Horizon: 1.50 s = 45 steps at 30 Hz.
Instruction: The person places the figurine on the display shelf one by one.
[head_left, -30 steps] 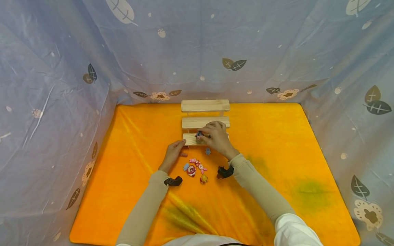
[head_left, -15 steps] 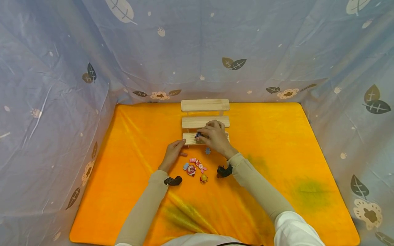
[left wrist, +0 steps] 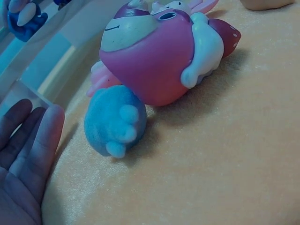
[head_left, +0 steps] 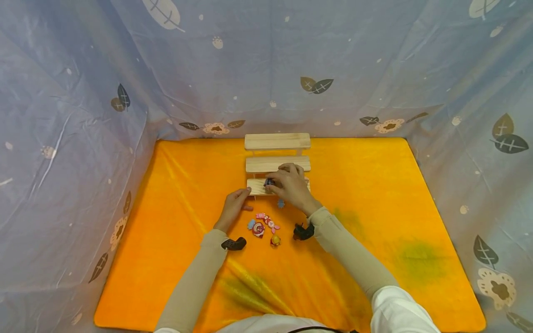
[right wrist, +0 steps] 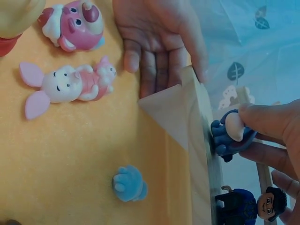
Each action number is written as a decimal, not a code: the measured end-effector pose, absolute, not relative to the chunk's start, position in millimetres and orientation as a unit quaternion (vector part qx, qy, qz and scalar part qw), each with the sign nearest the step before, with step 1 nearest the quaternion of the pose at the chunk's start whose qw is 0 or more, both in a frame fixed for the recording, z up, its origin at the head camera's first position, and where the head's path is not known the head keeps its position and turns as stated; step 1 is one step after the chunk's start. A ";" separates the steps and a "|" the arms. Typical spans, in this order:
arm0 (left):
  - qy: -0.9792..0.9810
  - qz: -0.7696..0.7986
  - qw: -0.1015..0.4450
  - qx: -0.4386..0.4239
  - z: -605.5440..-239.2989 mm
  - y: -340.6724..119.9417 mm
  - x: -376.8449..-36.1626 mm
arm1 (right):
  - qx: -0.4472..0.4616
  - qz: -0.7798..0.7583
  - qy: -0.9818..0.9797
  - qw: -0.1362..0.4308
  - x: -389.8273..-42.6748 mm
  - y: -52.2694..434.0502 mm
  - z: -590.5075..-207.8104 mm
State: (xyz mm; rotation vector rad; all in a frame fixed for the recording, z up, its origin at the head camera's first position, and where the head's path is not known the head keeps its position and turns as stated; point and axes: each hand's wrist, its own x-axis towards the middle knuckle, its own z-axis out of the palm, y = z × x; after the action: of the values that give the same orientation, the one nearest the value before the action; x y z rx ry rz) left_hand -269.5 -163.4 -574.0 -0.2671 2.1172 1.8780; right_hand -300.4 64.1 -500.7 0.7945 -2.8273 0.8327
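Note:
My right hand pinches a small dark blue toy figure with a pale oval patch, close over the lowest plank of a three-tier wooden stand. Thumb and fingers hide part of the figure. Beside it on that plank is a dark-haired toy figure in a blue top, mostly covered by my hand in the head view. My left hand is at the stand's left end. Its thumb touches the plank's corner, while the fingers lie nearly straight along the clear side panel, holding nothing.
On the orange cloth before the stand lie a pink bear figure, a pink piglet figure, a yellow-and-red figure and small light blue toys. A patterned curtain surrounds the table.
The right hand, with the dark blue figure in its fingers, has shifted very slightly left over the plank. The left hand stays at the stand's end.

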 end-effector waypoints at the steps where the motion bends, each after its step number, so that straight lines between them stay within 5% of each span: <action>1: 0.738 0.652 0.147 -0.092 -574.2 -163.2 -269.5 | 0.259 0.267 -0.927 0.044 -300.0 64.2 -500.5; 22: 0.742 0.650 0.136 -0.092 -574.8 -160.6 -269.4 | 0.264 0.251 -0.931 0.029 -295.8 71.2 -485.0; 29: 0.745 0.638 0.172 -0.086 -538.9 -160.9 -260.6 | 0.256 0.293 -0.920 0.055 -295.3 77.3 -473.1; 45: 0.744 0.645 0.148 -0.090 -574.5 -162.2 -268.1 | 0.238 0.467 -0.852 0.018 -279.2 92.1 -448.9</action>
State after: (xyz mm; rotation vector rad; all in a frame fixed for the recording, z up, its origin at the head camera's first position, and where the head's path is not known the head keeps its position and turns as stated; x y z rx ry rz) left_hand -268.1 -162.2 -574.5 -0.2587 2.1400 1.8557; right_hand -279.2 92.1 -448.9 0.7390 -2.6451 1.4497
